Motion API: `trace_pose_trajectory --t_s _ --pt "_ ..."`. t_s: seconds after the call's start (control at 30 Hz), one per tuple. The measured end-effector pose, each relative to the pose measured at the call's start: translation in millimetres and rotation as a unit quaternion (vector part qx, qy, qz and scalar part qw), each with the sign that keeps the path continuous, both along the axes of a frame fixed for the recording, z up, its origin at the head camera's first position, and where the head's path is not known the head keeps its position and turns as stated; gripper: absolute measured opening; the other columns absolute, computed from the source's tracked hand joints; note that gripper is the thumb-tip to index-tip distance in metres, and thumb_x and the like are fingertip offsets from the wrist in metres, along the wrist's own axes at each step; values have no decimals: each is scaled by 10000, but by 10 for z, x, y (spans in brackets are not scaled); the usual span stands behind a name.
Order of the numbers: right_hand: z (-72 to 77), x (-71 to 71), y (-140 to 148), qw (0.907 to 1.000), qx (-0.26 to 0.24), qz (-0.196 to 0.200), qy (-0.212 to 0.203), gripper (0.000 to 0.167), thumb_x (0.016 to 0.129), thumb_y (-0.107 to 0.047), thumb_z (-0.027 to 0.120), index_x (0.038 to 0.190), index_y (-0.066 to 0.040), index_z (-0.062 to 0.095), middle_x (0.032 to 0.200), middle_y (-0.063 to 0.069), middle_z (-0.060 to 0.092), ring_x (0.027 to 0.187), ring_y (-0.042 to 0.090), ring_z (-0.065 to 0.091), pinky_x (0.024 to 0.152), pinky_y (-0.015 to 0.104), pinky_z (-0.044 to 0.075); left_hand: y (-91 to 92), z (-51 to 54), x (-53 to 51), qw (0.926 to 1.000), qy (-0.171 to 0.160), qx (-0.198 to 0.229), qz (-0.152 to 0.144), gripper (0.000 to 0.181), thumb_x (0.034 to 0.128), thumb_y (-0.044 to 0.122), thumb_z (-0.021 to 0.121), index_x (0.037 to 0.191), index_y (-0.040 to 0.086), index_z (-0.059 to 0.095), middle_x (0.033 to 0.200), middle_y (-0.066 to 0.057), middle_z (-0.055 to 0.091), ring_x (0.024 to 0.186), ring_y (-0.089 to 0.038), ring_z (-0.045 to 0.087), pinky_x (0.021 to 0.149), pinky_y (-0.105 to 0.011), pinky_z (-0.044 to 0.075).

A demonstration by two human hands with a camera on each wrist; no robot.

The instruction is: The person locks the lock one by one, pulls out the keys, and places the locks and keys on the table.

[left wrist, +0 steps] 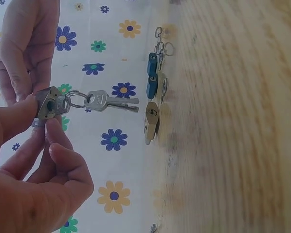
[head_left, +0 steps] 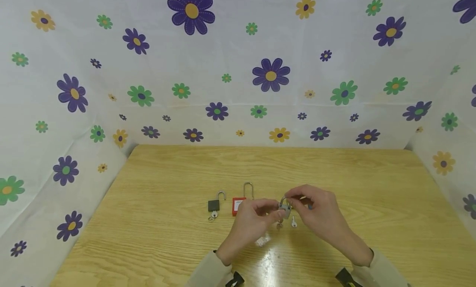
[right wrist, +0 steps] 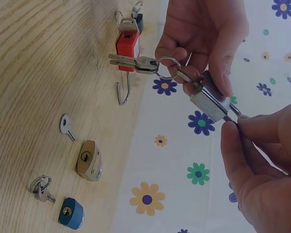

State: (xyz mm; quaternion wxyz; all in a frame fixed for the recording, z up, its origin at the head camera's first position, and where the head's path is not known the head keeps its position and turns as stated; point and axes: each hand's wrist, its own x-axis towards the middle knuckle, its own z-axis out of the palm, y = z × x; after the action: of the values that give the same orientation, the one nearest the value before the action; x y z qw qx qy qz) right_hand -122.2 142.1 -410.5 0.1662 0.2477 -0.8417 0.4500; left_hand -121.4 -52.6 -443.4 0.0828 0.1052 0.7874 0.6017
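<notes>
A small grey padlock (head_left: 285, 211) is held up above the table between both hands. My left hand (head_left: 252, 221) pinches its body between thumb and fingers. On the far side, my right hand (head_left: 319, 212) pinches the metal shackle (right wrist: 234, 110). One key (left wrist: 63, 104) sits in the keyway, and from its ring (left wrist: 77, 99) more keys (left wrist: 104, 101) dangle. Whether the shackle is latched in the body cannot be told. A loose key (head_left: 293, 222) lies on the table just below the hands.
Left of the hands lie a red padlock (head_left: 238, 205) and a black padlock (head_left: 213, 205), shackles open. The right wrist view shows a brass padlock (right wrist: 89, 160), a blue padlock (right wrist: 71, 213) and ringed keys (right wrist: 41, 188). Flowered cloth (head_left: 238, 51) walls the wooden table (head_left: 156, 245).
</notes>
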Motion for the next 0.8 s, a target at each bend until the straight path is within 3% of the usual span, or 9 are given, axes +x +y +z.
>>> trace_pose_trajectory --t_s 0.17,0.53,0.8 --pt "-2 15 -25 9999 -96 71 42 228 829 136 753 935 -66 748 894 29 775 795 129 727 651 207 589 -15 0 1 9999 28 101 -12 150 903 229 795 1026 144 811 938 -23 802 769 -165 721 630 -233 533" --pt "-37 25 -37 9998 -149 -137 70 210 846 113 750 992 -38 745 957 57 777 830 159 736 679 216 601 -46 -34 11 9997 131 148 168 171 902 226 796 1027 110 807 976 -73 802 816 -75 712 738 -234 566" --pt "-107 87 14 9984 -253 -131 -479 147 884 70 731 993 -26 754 978 100 783 833 134 725 681 261 612 -53 -32 2 9970 185 551 511 227 905 218 799 1067 60 797 1004 -116 796 872 -100 721 781 -213 565"
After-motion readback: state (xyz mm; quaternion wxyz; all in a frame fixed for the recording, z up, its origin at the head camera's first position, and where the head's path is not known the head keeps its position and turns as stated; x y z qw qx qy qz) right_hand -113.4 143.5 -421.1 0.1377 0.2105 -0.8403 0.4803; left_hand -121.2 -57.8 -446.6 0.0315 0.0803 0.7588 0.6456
